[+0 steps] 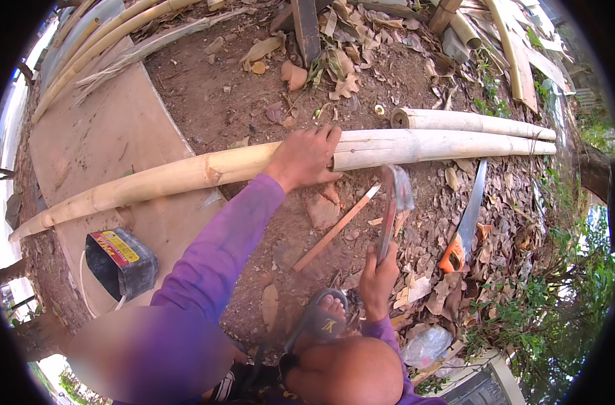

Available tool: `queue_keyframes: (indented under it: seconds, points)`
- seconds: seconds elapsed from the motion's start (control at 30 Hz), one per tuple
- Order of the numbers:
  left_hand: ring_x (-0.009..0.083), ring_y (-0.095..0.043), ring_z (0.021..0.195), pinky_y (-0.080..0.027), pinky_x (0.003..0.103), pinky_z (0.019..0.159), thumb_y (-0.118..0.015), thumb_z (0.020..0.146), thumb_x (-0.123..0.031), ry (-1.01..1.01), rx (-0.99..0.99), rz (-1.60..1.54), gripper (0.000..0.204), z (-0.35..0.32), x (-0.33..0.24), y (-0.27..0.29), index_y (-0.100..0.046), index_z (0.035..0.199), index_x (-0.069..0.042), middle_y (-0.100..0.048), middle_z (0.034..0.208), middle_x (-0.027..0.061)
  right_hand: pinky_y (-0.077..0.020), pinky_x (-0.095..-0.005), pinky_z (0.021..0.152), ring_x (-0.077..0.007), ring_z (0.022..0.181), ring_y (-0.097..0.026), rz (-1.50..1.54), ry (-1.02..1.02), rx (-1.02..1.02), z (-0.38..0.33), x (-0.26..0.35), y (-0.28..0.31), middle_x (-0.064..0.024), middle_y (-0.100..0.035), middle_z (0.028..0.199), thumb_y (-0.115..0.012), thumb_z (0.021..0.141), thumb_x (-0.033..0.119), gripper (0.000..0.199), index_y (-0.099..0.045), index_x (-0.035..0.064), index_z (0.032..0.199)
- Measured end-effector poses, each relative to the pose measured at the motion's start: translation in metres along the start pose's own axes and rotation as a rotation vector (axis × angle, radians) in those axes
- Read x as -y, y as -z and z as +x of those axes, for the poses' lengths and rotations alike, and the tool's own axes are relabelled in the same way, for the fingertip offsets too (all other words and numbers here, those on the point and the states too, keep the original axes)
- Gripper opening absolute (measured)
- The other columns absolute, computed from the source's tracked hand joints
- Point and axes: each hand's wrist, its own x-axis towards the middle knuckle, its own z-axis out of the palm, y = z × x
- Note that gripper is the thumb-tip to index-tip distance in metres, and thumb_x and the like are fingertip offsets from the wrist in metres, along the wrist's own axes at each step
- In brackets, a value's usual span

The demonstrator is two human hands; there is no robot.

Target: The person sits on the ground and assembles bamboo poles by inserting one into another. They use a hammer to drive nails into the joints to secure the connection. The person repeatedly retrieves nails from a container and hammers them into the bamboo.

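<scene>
A long yellowish bamboo pole (179, 174) lies across the ground, reaching far to the left. My left hand (306, 156) is closed over its right end, where it meets a paler, cracked bamboo pole (415, 146). Whether one fits inside the other is hidden by my fingers. In my right hand (378, 280) is a hammer (388, 214), its metal head raised just below the pale pole. Between my hands, a thin wooden stick (334, 231) with a pale pointed tip lies on the soil. A shorter bamboo pole (476, 123) rests behind the pale one.
An orange-handled handsaw (471, 216) lies among dry leaves at right. A black container (138, 270) with a pale cord handle stands on a flat brown board (111, 135) at left. A wooden post (306, 30) rises at the back. Clear crumpled plastic (425, 345) lies near my knee.
</scene>
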Motion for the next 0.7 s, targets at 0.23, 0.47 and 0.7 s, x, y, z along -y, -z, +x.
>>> queue_keyframes:
  seconds: [0.23,0.47,0.7]
  points:
    - [0.0407,-0.068,0.132,-0.055,0.051,0.109,-0.093,0.074,-0.065,0.207,0.082,-0.276,0.117,0.006,0.001,0.011,-0.046,0.158,-0.001,-0.068,0.143,0.0269,-0.0566,-0.0530,0.082,-0.0446,0.100,-0.072,-0.464,-0.127,0.042,-0.043,-0.085,0.038,-0.0206,-0.072,0.111,-0.086,0.090,0.020,0.048,-0.063,0.0050,0.129]
    - [0.0415,-0.073,0.121,-0.057,0.051,0.103,-0.094,0.069,-0.064,0.253,0.375,-0.311,0.107,0.032,0.011,0.012,-0.058,0.144,0.002,-0.074,0.130,0.0249,-0.0478,-0.0548,0.102,-0.0437,0.123,-0.061,-0.400,0.009,0.058,-0.047,-0.090,0.027,-0.0217,-0.065,0.127,-0.083,0.093,0.022,0.051,-0.061,0.0028,0.135]
    - [0.0403,-0.070,0.119,-0.055,0.051,0.100,-0.095,0.073,-0.049,0.220,0.088,-0.137,0.094,-0.002,-0.021,-0.012,-0.056,0.146,-0.004,-0.071,0.134,0.0206,-0.0443,-0.0534,0.108,-0.0449,0.126,-0.057,-0.187,0.094,-0.040,-0.009,-0.054,0.020,-0.0244,-0.061,0.131,-0.075,0.099,0.014,0.046,-0.059,-0.0007,0.140]
